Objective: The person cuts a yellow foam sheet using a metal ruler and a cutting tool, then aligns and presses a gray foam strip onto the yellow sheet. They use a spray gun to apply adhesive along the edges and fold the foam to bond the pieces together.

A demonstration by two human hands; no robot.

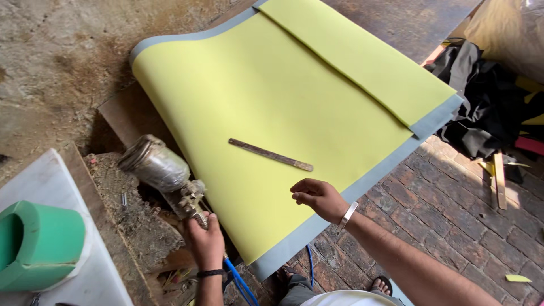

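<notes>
A large yellow foam sheet (266, 107) with a grey underside lies spread over a wooden board, its far end folded over. A thin, worn metal strip (271, 154) rests on the yellow surface near the middle. My left hand (205, 243) grips a spray gun (164, 175) with a dirty metal cup, held off the sheet's left edge, and a blue hose (241, 283) runs down from it. My right hand (318, 198), with a metal bangle on the wrist, hovers over the sheet's near edge, fingers loosely curled and holding nothing.
A green foam roll (39, 243) lies on a white slab (85, 283) at the lower left. Black fabric and scraps (481, 107) are piled at the right on the brick floor (447, 215). The board's edge beside the spray gun is crusted with debris.
</notes>
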